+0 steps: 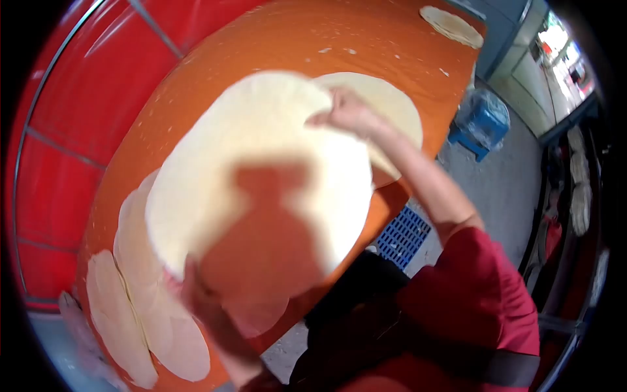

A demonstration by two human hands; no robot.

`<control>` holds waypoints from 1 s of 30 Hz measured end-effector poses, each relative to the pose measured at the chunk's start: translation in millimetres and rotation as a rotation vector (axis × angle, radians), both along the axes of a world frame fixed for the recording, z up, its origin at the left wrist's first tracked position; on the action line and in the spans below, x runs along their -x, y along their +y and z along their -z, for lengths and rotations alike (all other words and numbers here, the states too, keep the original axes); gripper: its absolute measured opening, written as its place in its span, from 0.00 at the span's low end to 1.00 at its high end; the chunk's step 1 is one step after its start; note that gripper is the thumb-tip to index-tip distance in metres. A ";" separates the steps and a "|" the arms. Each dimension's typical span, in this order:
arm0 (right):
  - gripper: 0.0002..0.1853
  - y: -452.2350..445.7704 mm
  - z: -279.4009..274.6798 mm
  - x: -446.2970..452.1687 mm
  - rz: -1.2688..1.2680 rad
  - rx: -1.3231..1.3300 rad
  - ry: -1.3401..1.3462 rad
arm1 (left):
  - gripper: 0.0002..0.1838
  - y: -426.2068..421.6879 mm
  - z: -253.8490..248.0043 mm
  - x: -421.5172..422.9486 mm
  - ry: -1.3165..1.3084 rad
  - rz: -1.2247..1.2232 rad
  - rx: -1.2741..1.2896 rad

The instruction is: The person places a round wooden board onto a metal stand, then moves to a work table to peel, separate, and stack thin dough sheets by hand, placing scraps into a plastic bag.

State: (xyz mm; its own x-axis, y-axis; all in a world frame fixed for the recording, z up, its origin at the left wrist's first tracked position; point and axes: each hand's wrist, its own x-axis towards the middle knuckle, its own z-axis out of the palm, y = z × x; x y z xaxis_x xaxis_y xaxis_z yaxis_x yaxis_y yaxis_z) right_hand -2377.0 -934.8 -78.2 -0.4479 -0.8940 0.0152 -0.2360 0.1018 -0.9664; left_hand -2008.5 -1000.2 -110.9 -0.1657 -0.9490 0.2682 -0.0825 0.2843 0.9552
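A large, thin round sheet of dough (196, 150) is spread between my two hands, in front of me and over the orange table. My right hand (351, 114) pinches its upper right edge, thumb on top. At the lower left edge, my left hand (189, 291) grips it with the thumb over the top; the other fingers are mostly hidden and slightly blurred. A dark shadow of a head and shoulders falls across the sheet. Behind my right hand, another round dough sheet (392, 108) lies on the table, partly covered.
Long overlapping dough sheets (117, 320) lie at the lower left of the orange table (261, 39). A stack of flat rounds (450, 26) sits at the far right corner. Red tiled wall (78, 98) borders the left. A blue stool (483, 121) and blue plastic grate (403, 236) are on the floor.
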 end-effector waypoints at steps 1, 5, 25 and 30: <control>0.26 1.7 -2.0 50.3 0.064 -0.028 -0.029 | 0.14 -3.4 5.1 51.6 -0.046 0.065 0.064; 0.24 12.2 29.1 199.7 0.220 -0.073 -0.294 | 0.13 -15.3 78.0 194.6 0.093 0.181 0.020; 0.35 40.8 208.0 284.1 0.355 0.061 -0.178 | 0.24 0.3 184.0 272.6 -0.477 -0.180 0.172; 0.29 41.9 234.2 304.3 0.261 0.076 -0.140 | 0.24 15.1 198.5 284.7 -0.746 -0.372 0.345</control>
